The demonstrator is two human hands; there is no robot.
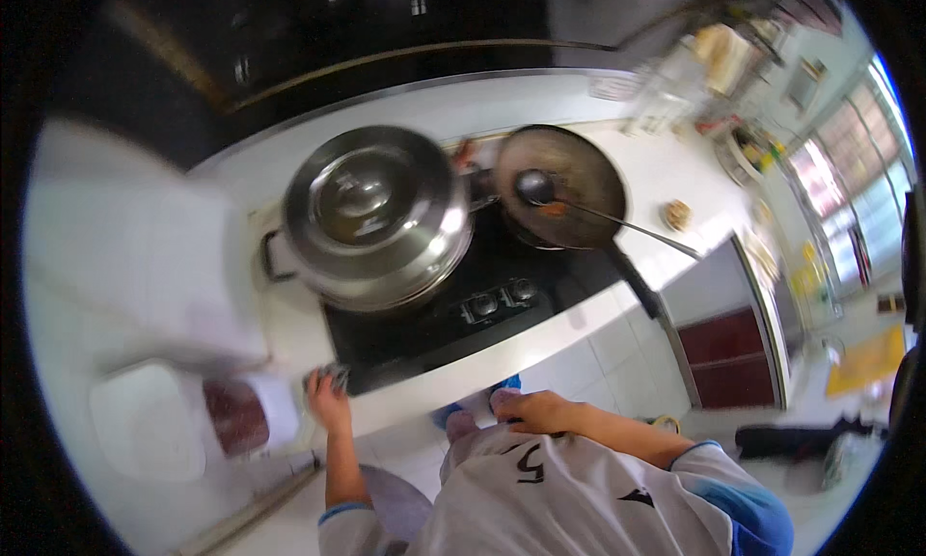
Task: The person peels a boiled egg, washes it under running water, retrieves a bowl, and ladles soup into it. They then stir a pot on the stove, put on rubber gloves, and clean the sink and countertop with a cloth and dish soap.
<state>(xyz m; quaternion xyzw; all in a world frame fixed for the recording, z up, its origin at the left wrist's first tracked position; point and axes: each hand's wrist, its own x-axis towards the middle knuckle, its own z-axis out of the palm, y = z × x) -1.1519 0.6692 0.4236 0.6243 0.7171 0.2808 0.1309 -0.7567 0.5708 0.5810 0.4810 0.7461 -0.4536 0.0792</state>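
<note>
My left hand (330, 400) is closed over a grey cloth (334, 374) at the left front corner of the black glass hob (405, 346). Held in front of my shirt, near the counter's front edge, my right hand (539, 413) has curled fingers; whether anything is in it cannot be seen. A large lidded steel pot (376, 267) covers the left side of the hob. To its right sits a wok (593, 165) with its black handle pointing towards the front right. A ladle (537, 187) rests in the wok beside a bit of orange food. Two control knobs (499, 299) lie between pot and front edge.
On the white counter (651, 165) right of the wok is a small brown item (677, 214). A round basket (739, 154) of bottles or packets stands farther back. A dark red cabinet front (727, 357) is at the right. Dark cupboards (362, 21) hang above the hob.
</note>
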